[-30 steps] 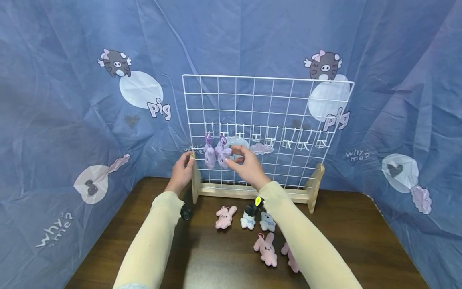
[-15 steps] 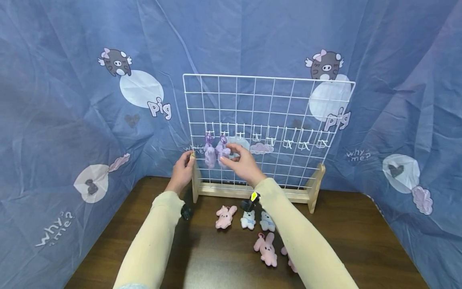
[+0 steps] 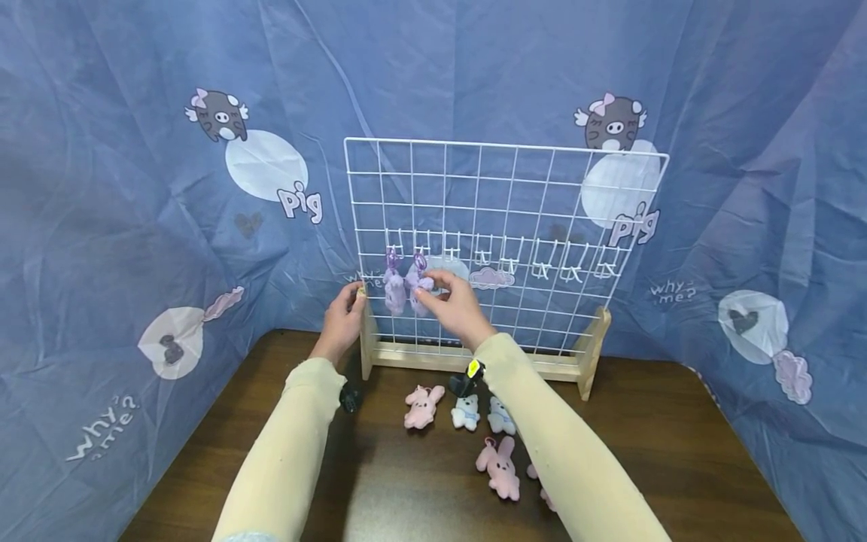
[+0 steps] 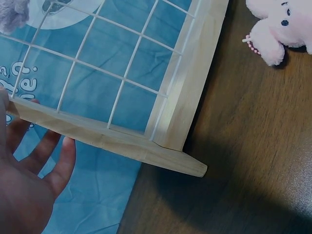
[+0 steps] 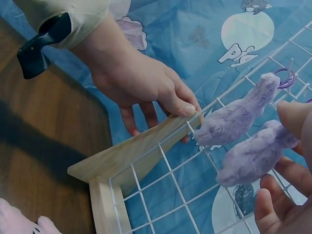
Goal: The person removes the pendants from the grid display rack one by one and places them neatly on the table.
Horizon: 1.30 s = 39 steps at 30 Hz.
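Note:
Two purple plush keychains hang side by side on the left hooks of a white wire grid. My right hand pinches the right-hand purple plush between thumb and fingers; its ring stays up at the hook. The other purple plush hangs just beside it, untouched. At the grid's left end my left hand grips the top of the upright wooden post, thumb on one side and fingers on the other. In the left wrist view this post lies against the fingers.
More hooks run along the grid to the right. On the brown table lie pink bunny plushes, one partly hidden by the right sleeve, and two white bear plushes. A blue printed curtain surrounds the table.
My right hand has shifted slightly left and up on the right-hand purple plush, which turned a little. The left hand keeps its place on the post.

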Available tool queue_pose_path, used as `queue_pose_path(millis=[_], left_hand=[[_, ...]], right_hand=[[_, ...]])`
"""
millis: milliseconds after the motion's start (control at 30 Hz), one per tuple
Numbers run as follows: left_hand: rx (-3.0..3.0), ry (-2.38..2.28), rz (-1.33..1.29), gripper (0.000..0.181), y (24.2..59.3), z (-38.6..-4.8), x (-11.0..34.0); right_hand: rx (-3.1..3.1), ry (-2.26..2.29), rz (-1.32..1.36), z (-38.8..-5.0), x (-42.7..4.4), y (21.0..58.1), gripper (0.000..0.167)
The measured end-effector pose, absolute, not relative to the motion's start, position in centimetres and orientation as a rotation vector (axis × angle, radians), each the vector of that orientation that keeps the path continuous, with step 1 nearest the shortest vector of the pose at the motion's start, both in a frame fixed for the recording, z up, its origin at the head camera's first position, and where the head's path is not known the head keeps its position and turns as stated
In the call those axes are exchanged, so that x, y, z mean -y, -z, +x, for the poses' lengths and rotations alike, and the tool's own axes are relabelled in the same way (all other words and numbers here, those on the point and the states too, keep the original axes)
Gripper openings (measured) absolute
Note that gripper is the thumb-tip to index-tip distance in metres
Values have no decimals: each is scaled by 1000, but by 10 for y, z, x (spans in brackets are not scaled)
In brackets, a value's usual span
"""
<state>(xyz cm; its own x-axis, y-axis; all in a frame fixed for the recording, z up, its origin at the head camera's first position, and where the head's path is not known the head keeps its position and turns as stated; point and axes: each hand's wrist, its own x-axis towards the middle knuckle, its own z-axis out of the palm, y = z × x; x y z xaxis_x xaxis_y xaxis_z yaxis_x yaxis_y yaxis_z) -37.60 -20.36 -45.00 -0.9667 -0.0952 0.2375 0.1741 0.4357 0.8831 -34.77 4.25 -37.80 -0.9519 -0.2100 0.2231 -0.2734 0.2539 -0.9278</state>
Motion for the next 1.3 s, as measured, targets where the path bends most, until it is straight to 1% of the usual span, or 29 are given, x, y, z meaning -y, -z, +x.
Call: queue_pose_path(millis=[167,367,533,633,900,1300], left_hand=[[2438,1545,-73,42,451,-376,203],[2440,1539,-74,42,451,-376,203],[2451,1543,-67,43,450,-374,203],[2458,1541,-66,43,449,-374,203],[2478,1519,-69,43,446,-372,203],[2473,1525,-88,44,447,-373,205]], right_hand=[[2458,-1817,453,-346,-44,379,30],[2423,-1822,460,-345,-48,381,22],[2371,-1844,522,-344,-50,383,15],[2348,-1845,552,-341,-52,382,15],[2341,-1816,579,-334,-54,377,20],[2341,-1787,668,-320,-60,368,19]])
